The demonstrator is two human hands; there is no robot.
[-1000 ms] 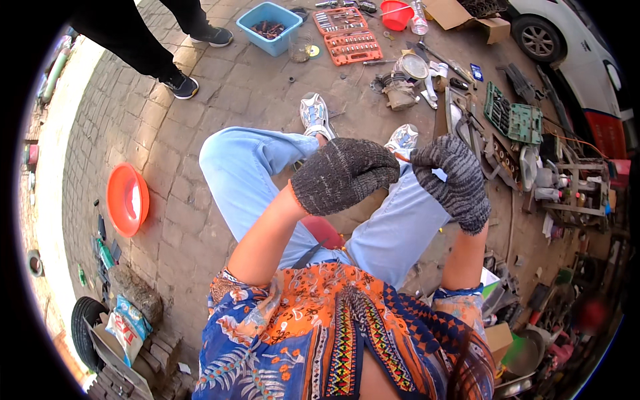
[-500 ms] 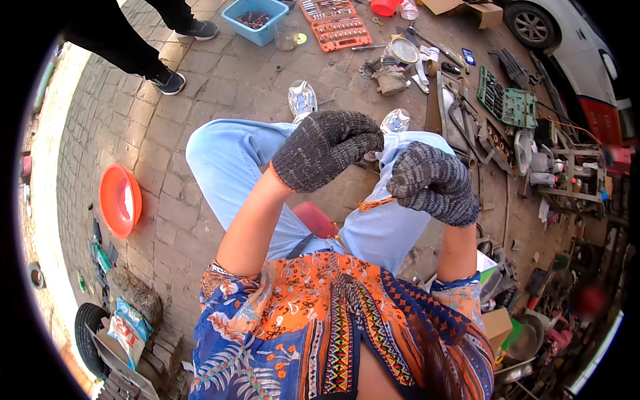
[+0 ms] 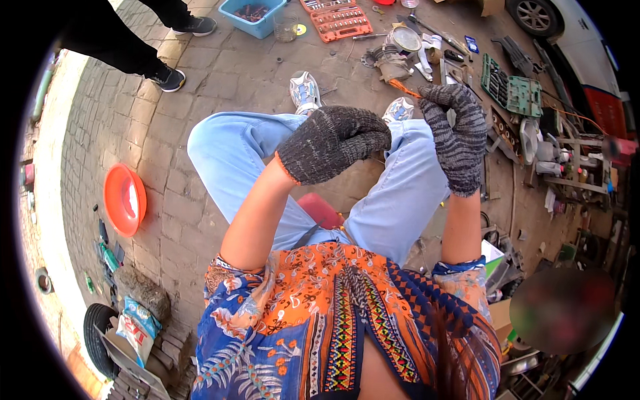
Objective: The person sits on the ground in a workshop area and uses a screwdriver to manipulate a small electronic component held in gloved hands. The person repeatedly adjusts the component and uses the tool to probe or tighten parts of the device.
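Note:
My left hand (image 3: pixel 333 143), in a dark knitted glove with an orange cuff edge, is closed over my lap between my light blue jeans (image 3: pixel 233 160); whatever its fingertips hold is hidden. My right hand (image 3: pixel 453 137), in a grey speckled glove, is raised at the right, pinching a frayed orange strand (image 3: pixel 404 89) that sticks out leftward from its fingertips. Behind the strand lie dirty metal parts (image 3: pixel 393 63) on the paving. A red object (image 3: pixel 317 208) shows between my thighs, below my hands.
Another person's dark-trousered legs (image 3: pixel 133 57) stand at upper left, above an orange basin (image 3: pixel 123 200). Ahead are a blue tub (image 3: pixel 250 15) and orange socket case (image 3: pixel 337 23). A green tool case (image 3: pixel 512 93), cluttered parts and a car (image 3: pixel 580 47) line the right; a tyre (image 3: pixel 100 340) leans lower left.
My right hand dipped, then rose again with the orange strand, which now points up and left from its fingertips. My left hand moved leftward and slightly up, still closed.

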